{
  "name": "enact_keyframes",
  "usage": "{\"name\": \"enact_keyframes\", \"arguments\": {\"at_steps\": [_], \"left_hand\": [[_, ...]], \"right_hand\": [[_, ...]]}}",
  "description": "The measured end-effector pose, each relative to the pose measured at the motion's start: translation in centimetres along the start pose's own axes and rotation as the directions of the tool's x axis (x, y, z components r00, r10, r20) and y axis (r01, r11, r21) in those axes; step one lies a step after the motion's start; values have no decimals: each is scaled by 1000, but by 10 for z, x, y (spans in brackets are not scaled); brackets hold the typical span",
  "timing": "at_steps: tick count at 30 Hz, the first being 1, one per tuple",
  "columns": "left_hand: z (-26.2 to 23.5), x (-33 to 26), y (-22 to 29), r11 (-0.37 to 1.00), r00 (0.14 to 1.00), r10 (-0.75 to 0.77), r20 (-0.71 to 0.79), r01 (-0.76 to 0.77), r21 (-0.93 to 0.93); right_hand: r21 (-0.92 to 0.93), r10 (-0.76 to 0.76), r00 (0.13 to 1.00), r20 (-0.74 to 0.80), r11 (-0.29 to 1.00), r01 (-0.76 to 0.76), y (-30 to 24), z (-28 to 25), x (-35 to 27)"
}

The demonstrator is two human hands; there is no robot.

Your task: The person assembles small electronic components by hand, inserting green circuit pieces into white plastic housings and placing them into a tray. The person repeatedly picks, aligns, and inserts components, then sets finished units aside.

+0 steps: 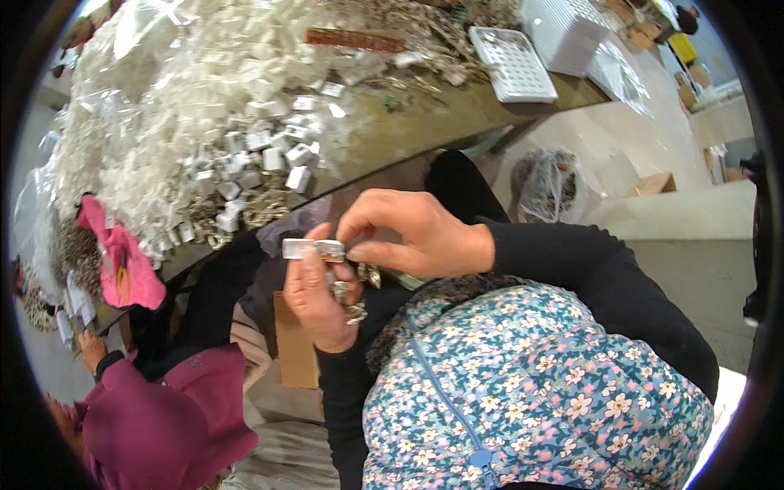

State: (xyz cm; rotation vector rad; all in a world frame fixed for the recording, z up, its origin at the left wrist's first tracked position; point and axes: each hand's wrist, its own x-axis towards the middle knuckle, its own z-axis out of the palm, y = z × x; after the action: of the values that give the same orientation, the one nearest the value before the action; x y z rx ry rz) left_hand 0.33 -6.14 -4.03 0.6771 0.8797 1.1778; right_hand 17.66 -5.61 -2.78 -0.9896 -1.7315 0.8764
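Nearby, heaped white clips (204, 106) on table (425, 122)

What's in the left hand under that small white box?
Under the small white box, the left hand cups a few small metal pieces. Its palm is covered by fingers, so anything deeper is hidden.

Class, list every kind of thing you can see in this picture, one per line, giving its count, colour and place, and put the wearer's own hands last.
small part: one, silvery, between both hands
metal pieces: a few, silvery, in left palm
small blocks: heap, white and grey, on table
table: one, brown
grid trays: several, white, table's far right
cloth: one, pink, table's left edge
plastic bag: one, clear, floor at right
co-worker: one, magenta top, lower left
left hand: holds the part
right hand: pinches the part
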Motion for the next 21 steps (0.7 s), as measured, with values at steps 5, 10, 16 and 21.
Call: {"name": "enact_keyframes", "arguments": {"at_steps": [5,10,16,21], "left_hand": [[0,-1,-5,877,978,193,84,-211,431],[-3,-3,-14,934,985,99,142,-142,327],[-3,-4,-24,895,973,119,199,-192,403],[-2,-1,-23,936,967,-30,255,-62,347]], "right_hand": [[-48,-28,994,101,998,33,-10,-1,12],[-406,-216,952,215,867,288,-26,-9,17],[-455,-251,787,564,702,549,-23,-23,19],[-480,-249,713,655,592,648,-24,-31,19]]}}
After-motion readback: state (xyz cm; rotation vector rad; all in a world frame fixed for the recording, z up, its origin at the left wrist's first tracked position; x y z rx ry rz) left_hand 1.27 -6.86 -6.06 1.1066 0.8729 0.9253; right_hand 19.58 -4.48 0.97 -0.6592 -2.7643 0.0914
